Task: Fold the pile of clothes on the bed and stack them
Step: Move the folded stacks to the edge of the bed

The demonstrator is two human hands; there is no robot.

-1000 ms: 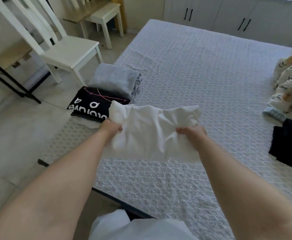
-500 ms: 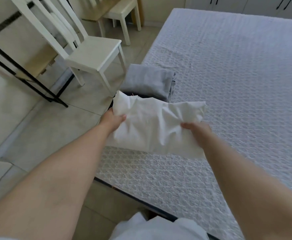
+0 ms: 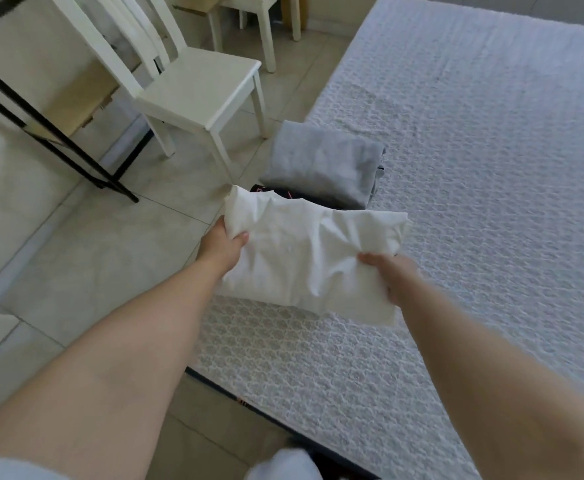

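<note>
Head view: both hands hold a folded white garment (image 3: 304,265) over the near left corner of the bed (image 3: 474,209). The left hand (image 3: 223,245) grips the garment's left edge, thumb curled on top of the cloth. The right hand (image 3: 392,277) pinches its right side, the cloth bunching at the fingers. Just beyond the garment, on the same corner of the bed, lies a folded grey garment (image 3: 321,164), with a black garment (image 3: 283,195) peeking out between the two. Left of the bed, on the tiled floor, stands a white chair (image 3: 197,88).
</note>
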